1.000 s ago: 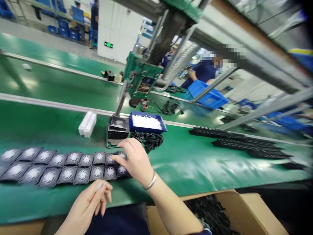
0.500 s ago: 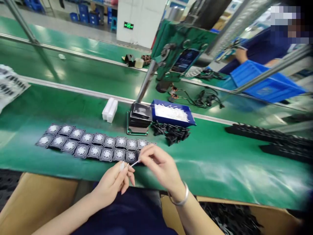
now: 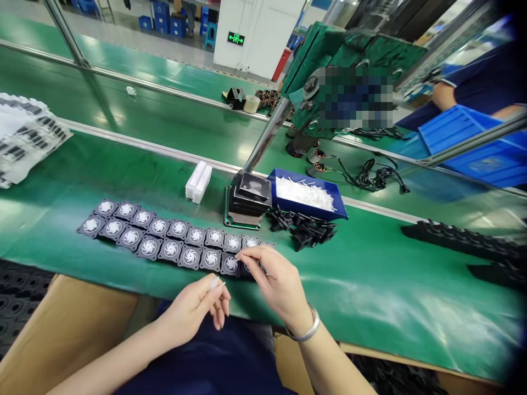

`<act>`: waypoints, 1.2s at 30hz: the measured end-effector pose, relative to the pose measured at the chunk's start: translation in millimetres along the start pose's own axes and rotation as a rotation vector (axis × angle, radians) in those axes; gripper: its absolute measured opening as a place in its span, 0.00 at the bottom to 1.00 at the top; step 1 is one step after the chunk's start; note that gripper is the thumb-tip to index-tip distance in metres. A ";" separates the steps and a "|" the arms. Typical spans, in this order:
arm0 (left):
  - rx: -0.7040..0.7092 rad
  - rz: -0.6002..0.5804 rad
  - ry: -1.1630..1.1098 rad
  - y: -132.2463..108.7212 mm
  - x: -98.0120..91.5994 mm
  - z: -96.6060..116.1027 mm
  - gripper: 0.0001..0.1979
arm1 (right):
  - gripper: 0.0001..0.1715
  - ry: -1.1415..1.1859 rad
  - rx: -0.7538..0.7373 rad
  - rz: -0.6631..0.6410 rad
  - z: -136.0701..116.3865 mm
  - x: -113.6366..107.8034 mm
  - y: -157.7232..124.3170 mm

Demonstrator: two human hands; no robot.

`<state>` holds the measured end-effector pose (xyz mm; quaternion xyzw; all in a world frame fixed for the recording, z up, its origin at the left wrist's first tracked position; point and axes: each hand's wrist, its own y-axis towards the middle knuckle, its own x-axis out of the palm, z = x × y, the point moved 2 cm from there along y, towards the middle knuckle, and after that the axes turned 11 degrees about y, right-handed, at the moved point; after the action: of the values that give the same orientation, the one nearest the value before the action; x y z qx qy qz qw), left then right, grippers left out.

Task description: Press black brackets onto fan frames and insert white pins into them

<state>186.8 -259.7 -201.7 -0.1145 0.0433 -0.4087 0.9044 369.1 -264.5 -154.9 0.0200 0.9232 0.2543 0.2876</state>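
Two rows of black square fan-like pieces (image 3: 171,248), each with a white swirl disc, lie on the green bench. Over the right end of the rows, my right hand (image 3: 280,277) is closed in a pinch on a thin white stick (image 3: 237,258), its tip close to one disc; whether it touches I cannot tell. My left hand (image 3: 197,307), nearer my body, has thumb and forefinger closed on a small white piece (image 3: 214,282) with a thin white end poking out. Its other fingers curl loosely. My right hand hides the last pieces of the rows.
Behind the rows stand a green press (image 3: 247,200), a blue tray (image 3: 340,206) of white sticks and white blocks (image 3: 198,182). Black parts (image 3: 308,233) lie in front of the tray. Black strips (image 3: 457,241) sit at right. Across the bench a person's arm (image 3: 444,94) is near a blue crate (image 3: 453,134).
My hands have moved apart. The right hand has drawn the white stick away from the left and over a disc. The whole view has shifted slightly.
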 end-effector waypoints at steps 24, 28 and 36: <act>0.123 0.013 0.192 -0.6 -11.0 5.8 0.23 | 0.02 0.319 0.051 -0.238 -25.8 9.1 6.5; 0.082 0.081 -0.007 -1.2 -13.6 4.7 0.23 | 0.06 0.406 0.151 -0.091 -15.3 11.9 16.8; -0.018 0.023 0.000 -5.1 -14.7 -1.0 0.24 | 0.07 0.047 0.030 0.046 10.6 20.5 46.5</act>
<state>173.2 -252.0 -201.7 -0.1222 0.0485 -0.3978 0.9080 352.7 -215.4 -150.7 0.0396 0.9327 0.2472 0.2597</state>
